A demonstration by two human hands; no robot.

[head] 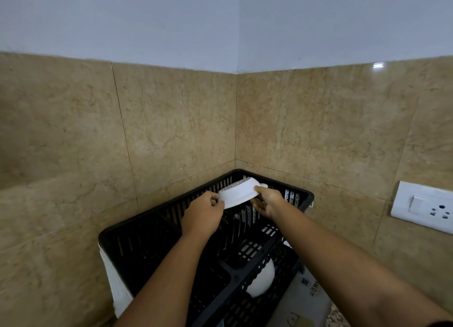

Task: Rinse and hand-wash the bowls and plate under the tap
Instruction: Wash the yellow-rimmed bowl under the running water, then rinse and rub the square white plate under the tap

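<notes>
A white bowl is held upside down and tilted over the far end of a black plastic dish rack. My left hand grips its near-left rim. My right hand grips the right rim, thumb on top. A second white bowl sits low in the rack's near right compartment, partly hidden by the rack's divider and my right forearm. No tap or plate is in view.
The rack stands in a corner of beige tiled walls. A white switch and socket plate is on the right wall. A white cloth hangs at the rack's left side. A grey box lies beside the rack.
</notes>
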